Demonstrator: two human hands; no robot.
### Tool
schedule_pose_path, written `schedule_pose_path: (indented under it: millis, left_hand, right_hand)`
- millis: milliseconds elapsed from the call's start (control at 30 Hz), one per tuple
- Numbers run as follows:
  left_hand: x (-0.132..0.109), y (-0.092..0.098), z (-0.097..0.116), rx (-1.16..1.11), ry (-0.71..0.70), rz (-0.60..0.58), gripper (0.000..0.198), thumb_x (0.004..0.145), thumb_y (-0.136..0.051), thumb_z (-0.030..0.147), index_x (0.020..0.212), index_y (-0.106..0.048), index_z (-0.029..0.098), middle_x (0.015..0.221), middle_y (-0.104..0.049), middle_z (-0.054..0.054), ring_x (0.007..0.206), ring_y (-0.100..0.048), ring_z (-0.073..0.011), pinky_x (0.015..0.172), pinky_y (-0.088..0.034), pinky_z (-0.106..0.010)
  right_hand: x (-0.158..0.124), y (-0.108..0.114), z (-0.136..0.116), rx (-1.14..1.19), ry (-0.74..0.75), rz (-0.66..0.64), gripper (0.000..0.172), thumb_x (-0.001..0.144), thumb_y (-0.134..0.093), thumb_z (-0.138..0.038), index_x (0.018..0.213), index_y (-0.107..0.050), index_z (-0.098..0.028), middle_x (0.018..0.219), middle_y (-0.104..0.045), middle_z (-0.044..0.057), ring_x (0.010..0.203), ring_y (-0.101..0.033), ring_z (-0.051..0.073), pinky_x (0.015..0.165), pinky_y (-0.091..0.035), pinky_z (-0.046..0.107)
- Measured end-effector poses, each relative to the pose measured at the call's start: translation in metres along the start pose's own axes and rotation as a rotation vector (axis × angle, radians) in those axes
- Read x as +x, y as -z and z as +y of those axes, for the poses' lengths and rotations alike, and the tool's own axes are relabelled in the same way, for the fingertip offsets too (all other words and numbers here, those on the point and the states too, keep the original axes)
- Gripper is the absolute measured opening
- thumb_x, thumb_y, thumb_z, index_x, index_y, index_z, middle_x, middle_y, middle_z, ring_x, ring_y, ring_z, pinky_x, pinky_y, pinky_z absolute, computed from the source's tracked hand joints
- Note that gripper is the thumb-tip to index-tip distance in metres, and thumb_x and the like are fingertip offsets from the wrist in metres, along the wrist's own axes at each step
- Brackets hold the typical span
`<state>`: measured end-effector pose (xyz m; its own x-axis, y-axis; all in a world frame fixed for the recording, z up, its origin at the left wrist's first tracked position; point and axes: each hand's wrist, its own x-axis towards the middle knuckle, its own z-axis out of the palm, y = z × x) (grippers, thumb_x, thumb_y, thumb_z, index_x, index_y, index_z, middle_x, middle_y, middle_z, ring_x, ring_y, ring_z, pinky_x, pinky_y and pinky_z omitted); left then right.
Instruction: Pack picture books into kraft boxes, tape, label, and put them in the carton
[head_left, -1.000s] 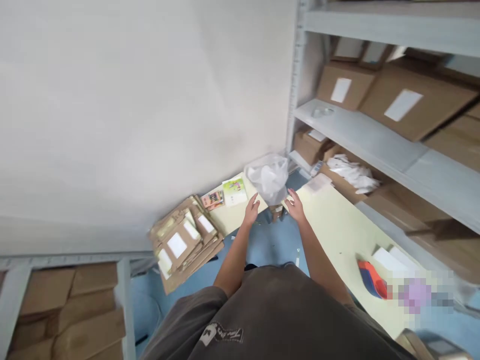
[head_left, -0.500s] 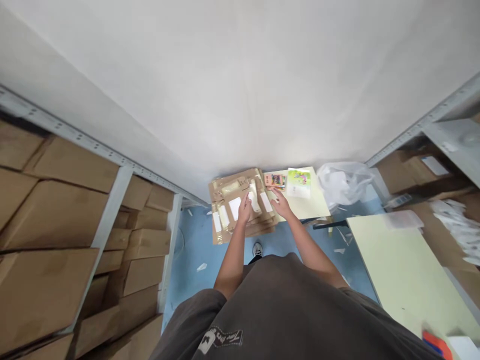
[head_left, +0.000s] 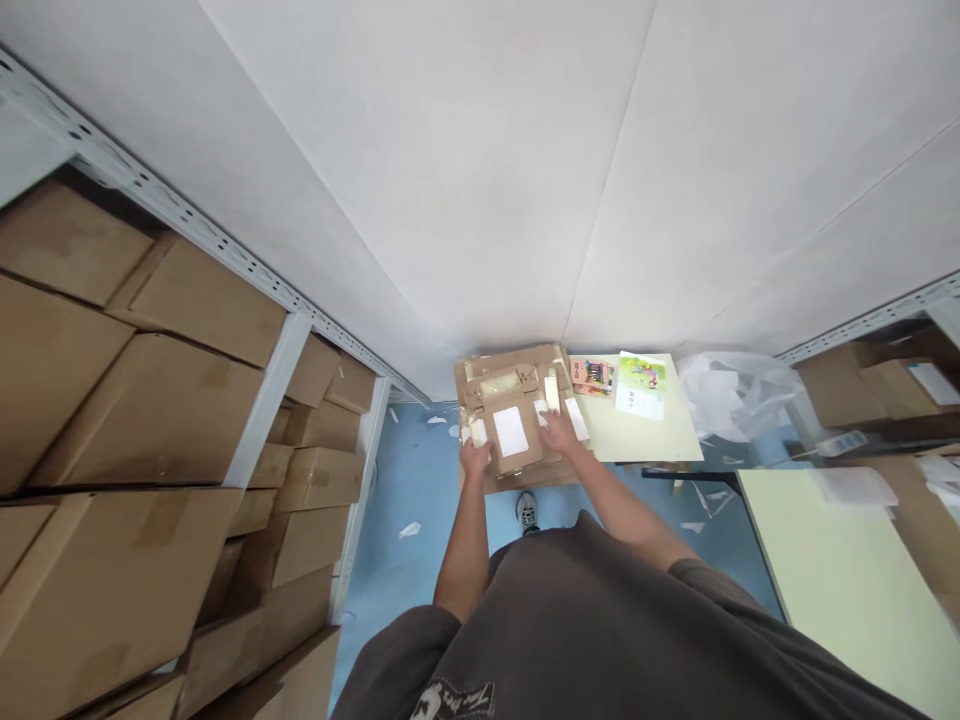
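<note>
A pile of flat brown cardboard mailers with white labels lies on the left end of a pale yellow table by the wall. My left hand grips the left edge of the top mailer, fingers curled round it. On that mailer's right edge sits my right hand, fingers bent onto it. The mailer sits between both hands, at the front of the pile.
Two colourful printed cards lie on the table right of the pile. A crumpled white plastic bag stands further right. A second pale yellow table is at the right. Metal shelves of brown boxes fill the left; more shelving is at the far right.
My view swung left from the plastic bag to the mailer pile. Both hands moved from near the bag onto the pile and now hold the top mailer by its edges.
</note>
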<state>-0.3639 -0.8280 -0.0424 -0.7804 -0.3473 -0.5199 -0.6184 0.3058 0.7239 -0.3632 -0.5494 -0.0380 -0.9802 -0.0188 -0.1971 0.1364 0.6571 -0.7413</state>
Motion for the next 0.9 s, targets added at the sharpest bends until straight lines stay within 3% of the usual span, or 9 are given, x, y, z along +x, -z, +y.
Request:
schedule_pose_path:
  millis: [100, 167, 300, 467, 633, 900]
  left_hand:
    - [0.009, 0.015, -0.018, -0.109, 0.029, 0.097, 0.031, 0.068, -0.085, 0.025, 0.093, -0.067, 0.023, 0.089, -0.075, -0.006, 0.093, -0.072, -0.0275, 0.086, -0.053, -0.036]
    - [0.012, 0.025, -0.025, -0.251, -0.023, 0.105, 0.033, 0.066, -0.084, 0.025, 0.091, -0.063, 0.024, 0.086, -0.072, -0.002, 0.089, -0.07, -0.0232, 0.085, -0.052, -0.033]
    - [0.011, 0.04, -0.021, -0.494, -0.178, -0.032, 0.04, 0.064, -0.086, 0.032, 0.094, -0.06, 0.023, 0.091, -0.071, -0.002, 0.088, -0.068, -0.02, 0.085, -0.051, -0.031]
    - [0.001, 0.051, -0.002, -0.576, -0.236, -0.168, 0.053, 0.055, -0.094, 0.041, 0.094, -0.064, 0.021, 0.097, -0.073, -0.003, 0.092, -0.068, -0.0205, 0.088, -0.051, -0.032]
    - [-0.012, 0.053, 0.004, -0.612, -0.18, -0.182, 0.061, 0.053, -0.095, 0.043, 0.103, -0.068, 0.021, 0.104, -0.075, -0.004, 0.087, -0.07, -0.0204, 0.082, -0.053, -0.032]
    - [-0.015, 0.047, -0.01, -0.585, -0.039, -0.057, 0.045, 0.055, -0.091, 0.031, 0.091, -0.066, 0.021, 0.087, -0.075, -0.002, 0.08, -0.073, -0.0195, 0.077, -0.056, -0.031]
  right_hand:
    - [-0.008, -0.019, -0.011, 0.04, -0.028, -0.013, 0.057, 0.087, -0.063, -0.021, 0.144, -0.069, -0.023, 0.152, -0.065, 0.012, 0.154, -0.047, 0.034, 0.13, -0.035, 0.054]
    - [-0.011, -0.023, -0.017, 0.101, -0.065, 0.006, 0.062, 0.085, -0.063, -0.021, 0.147, -0.066, -0.022, 0.153, -0.064, 0.012, 0.149, -0.052, 0.033, 0.13, -0.037, 0.052]
    - [-0.012, -0.014, -0.018, 0.27, -0.172, 0.073, 0.072, 0.082, -0.063, -0.023, 0.153, -0.058, -0.023, 0.145, -0.069, 0.01, 0.135, -0.063, 0.031, 0.122, -0.045, 0.049]
    - [-0.006, -0.001, -0.02, 0.618, -0.215, 0.106, 0.069, 0.077, -0.066, -0.027, 0.146, -0.061, -0.025, 0.115, -0.079, 0.004, 0.113, -0.072, 0.025, 0.102, -0.057, 0.041]
    - [0.002, 0.008, -0.032, 0.777, -0.364, 0.186, 0.052, 0.067, -0.073, -0.022, 0.12, -0.074, -0.022, 0.1, -0.079, 0.006, 0.097, -0.073, 0.024, 0.09, -0.058, 0.035]
    - [-0.006, 0.005, -0.04, 0.689, -0.311, 0.082, 0.019, 0.068, -0.073, -0.031, 0.082, -0.075, -0.019, 0.081, -0.077, 0.003, 0.08, -0.069, 0.021, 0.072, -0.054, 0.028]
